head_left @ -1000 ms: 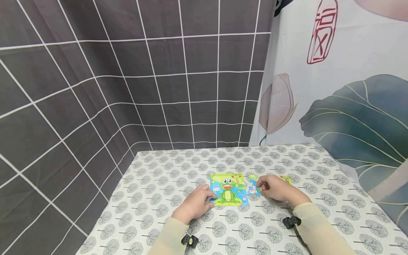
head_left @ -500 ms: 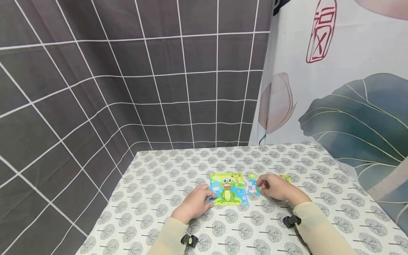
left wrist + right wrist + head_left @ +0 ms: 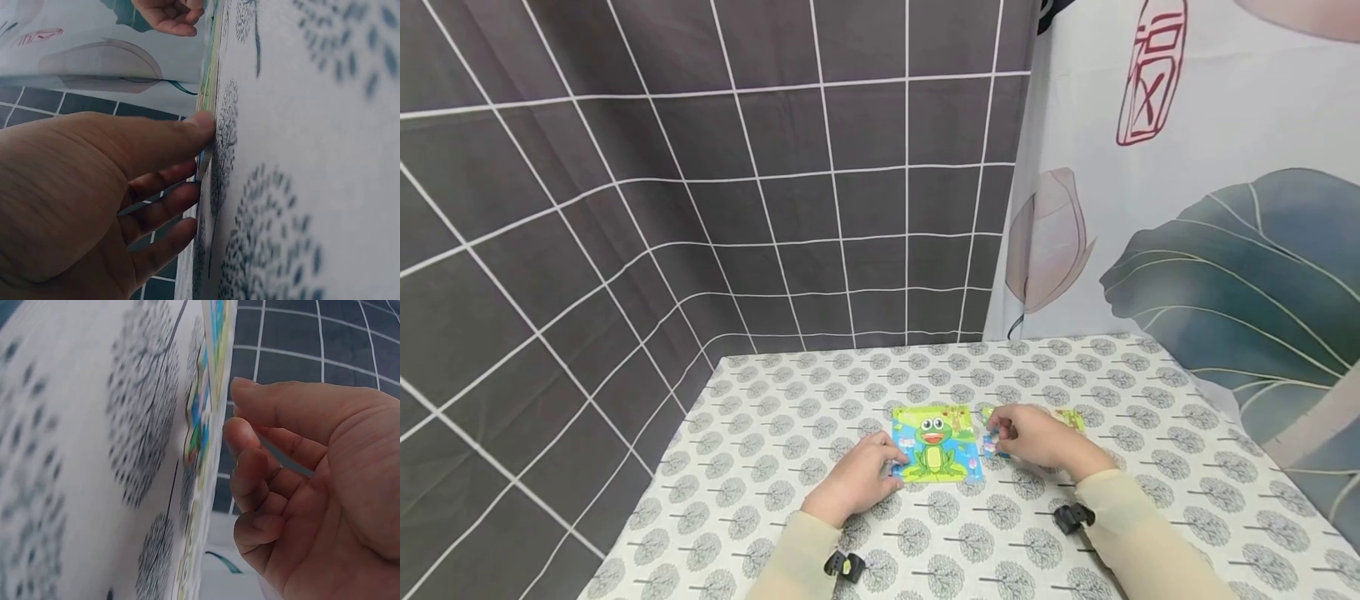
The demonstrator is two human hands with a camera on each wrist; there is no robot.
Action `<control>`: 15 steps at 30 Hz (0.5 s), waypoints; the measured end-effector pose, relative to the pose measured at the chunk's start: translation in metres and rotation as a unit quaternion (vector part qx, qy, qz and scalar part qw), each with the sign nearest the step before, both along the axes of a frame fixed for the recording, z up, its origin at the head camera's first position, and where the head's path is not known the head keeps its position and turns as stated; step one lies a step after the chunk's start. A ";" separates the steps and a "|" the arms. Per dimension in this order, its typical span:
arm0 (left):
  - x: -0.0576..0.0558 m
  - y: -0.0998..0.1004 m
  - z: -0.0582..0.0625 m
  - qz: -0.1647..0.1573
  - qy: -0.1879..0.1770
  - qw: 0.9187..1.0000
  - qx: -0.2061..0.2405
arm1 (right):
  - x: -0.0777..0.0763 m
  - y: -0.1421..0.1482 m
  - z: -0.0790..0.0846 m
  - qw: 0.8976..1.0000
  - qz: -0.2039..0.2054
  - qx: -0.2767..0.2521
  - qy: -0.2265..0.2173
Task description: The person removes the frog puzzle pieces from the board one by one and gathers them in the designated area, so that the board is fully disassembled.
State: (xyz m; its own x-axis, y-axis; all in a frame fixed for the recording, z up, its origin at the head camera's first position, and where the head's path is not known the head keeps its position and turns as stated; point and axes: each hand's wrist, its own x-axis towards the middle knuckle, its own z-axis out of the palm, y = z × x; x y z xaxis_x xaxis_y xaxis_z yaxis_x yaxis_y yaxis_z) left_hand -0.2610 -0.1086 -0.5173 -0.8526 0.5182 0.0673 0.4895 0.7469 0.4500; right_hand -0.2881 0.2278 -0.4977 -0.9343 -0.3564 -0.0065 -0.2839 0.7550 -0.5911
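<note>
Your left hand [image 3: 859, 477] rests on the table covered with a white cloth printed with grey trees [image 3: 790, 433], its fingers fairly straight and its fingertips pressed against the left edge of the square cardboard jigsaw board with a green cartoon frog on a blue and green ground [image 3: 936, 454]; the left wrist view shows your thumb [image 3: 187, 128] touching that edge while the other fingers lie loosely spread beneath it, so the hand steadies the board without gripping it. The board lies flat near the middle of the table, just ahead of both your hands. Your right hand [image 3: 1037, 437] sits just to the right of the board, its fingers curled, and it pinches a small flat puzzle piece [image 3: 284, 457] between thumb and forefinger; in the right wrist view only the thin grey edge of that piece shows. Just beside this hand, between it and the board, a few loose blue and green puzzle pieces [image 3: 991, 447] lie on the cloth, and more green pieces [image 3: 1070, 418] peek out beyond your knuckles. Both your arms wear pale yellow sleeves [image 3: 1142, 542]. Behind the table hang a dark grey curtain with a white grid [image 3: 700, 183] and a white curtain printed with a lotus bud and large green leaves [image 3: 1187, 208].
</note>
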 end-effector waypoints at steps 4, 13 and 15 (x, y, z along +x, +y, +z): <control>0.003 0.003 0.003 -0.013 0.021 1.000 0.000 | -0.004 -0.013 0.002 1.000 0.011 0.005 0.014; 0.011 0.018 0.005 -0.066 0.017 0.998 -0.001 | -0.007 -0.039 -0.006 1.000 0.008 -0.004 -0.007; 0.013 0.020 0.005 -0.075 0.025 0.997 -0.010 | -0.007 -0.044 -0.007 1.000 0.004 -0.001 -0.006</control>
